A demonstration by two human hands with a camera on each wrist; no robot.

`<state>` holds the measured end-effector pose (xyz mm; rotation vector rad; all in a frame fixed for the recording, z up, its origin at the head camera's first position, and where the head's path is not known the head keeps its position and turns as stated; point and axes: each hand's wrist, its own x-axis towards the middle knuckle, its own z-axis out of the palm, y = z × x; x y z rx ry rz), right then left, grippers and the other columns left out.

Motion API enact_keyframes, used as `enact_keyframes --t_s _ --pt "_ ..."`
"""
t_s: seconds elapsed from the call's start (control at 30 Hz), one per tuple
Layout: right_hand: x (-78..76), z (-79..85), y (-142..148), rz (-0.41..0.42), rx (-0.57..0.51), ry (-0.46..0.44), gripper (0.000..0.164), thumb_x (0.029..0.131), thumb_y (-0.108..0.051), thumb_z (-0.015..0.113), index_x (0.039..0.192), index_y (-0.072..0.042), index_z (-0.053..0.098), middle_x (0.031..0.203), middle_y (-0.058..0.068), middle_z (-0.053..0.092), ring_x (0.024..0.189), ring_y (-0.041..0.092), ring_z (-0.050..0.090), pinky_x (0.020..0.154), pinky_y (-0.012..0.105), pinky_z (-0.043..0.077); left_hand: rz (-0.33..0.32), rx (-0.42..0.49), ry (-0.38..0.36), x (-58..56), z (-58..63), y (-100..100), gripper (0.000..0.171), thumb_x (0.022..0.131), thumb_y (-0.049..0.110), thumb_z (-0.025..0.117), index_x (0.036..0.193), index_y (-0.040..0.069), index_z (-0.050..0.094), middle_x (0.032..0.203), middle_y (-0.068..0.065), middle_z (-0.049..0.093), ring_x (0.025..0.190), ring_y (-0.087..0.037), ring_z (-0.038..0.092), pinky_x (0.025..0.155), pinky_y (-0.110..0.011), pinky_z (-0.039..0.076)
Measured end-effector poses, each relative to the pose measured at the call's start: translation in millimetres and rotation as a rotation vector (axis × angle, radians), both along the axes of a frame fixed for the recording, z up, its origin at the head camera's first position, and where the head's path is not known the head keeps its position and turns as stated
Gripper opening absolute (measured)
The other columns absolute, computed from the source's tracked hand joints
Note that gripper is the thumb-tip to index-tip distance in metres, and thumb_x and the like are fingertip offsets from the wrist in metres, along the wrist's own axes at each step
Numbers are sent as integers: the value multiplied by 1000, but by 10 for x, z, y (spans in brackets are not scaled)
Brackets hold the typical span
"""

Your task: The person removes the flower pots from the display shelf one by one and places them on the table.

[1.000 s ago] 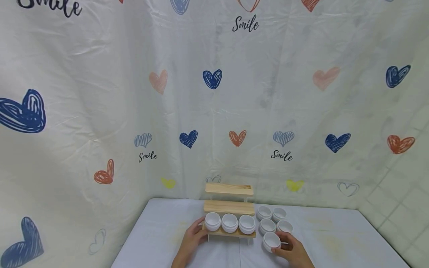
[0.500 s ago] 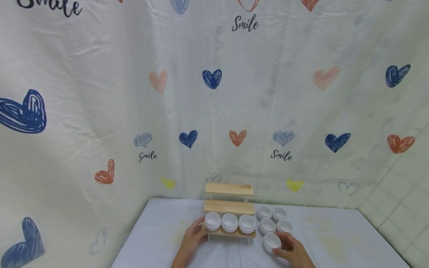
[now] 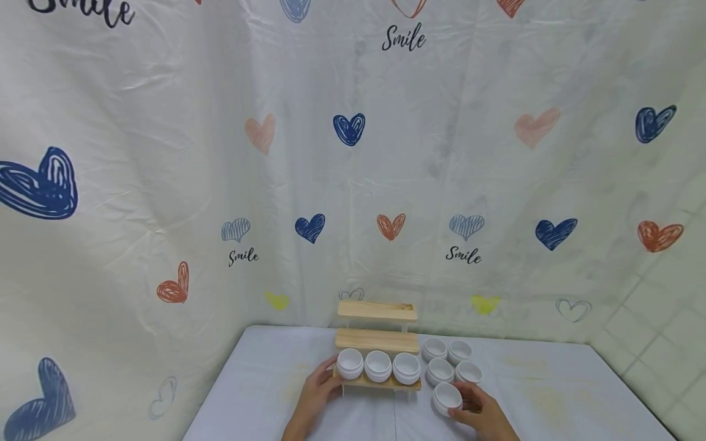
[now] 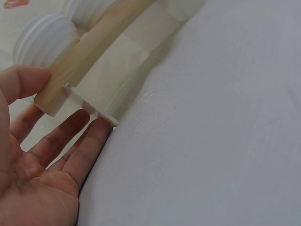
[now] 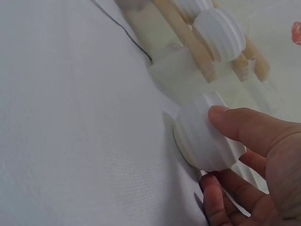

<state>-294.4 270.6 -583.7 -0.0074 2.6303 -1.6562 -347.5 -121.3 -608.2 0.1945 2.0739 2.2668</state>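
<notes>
A three-tier wooden display stand (image 3: 377, 340) with clear supports stands on the table. Three white ribbed bowls (image 3: 377, 366) sit in a row on its lowest shelf. At that shelf's left end, my left hand (image 3: 318, 387) grips the board, thumb on top; in the left wrist view the other fingers (image 4: 89, 153) reach under it beside the clear leg. My right hand (image 3: 478, 411) holds another white bowl (image 3: 447, 398), right of the stand. The right wrist view shows the thumb (image 5: 235, 123) on the side of this bowl (image 5: 202, 134), whose base is right at the cloth.
Behind the held bowl, several more white bowls (image 3: 440, 372) stand grouped to the right of the stand. White cloth (image 3: 265, 367) covers the table. A white curtain (image 3: 353, 184) printed with hearts hangs close behind the table's back edge.
</notes>
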Motion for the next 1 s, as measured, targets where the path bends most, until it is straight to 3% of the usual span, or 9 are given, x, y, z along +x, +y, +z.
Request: enact_keyframes --t_s 0.4,0.6,0.8,1.0 --pt "11 -16 20 29 -1 23 71 80 -24 87 136 6 55 124 17 69 94 4 64 80 19 54 0 -1 -4 -10 -12 6 62 95 21 72 151 9 49 129 -19 68 110 -23 70 92 -40 61" --pt "20 25 0 1 -5 6 68 81 -21 86 136 5 55 128 20 67 98 12 65 80 20 54 -3 1 1 -7 1 10 61 95 20 72 151 9 50 129 -18 68 110 -22 70 91 -40 61" --pt "30 172 -49 -86 51 4 62 84 -23 84 135 0 58 131 18 66 106 22 66 84 27 57 -15 23 8 5 13 9 61 95 19 71 151 8 49 128 -19 69 110 -22 69 93 -40 60" --pt "58 444 -160 -125 67 116 54 87 -22 82 133 -4 60 131 16 67 111 22 64 84 26 55 -16 21 9 -8 2 5 61 95 21 72 151 8 50 128 -19 69 111 -21 69 92 -38 61"
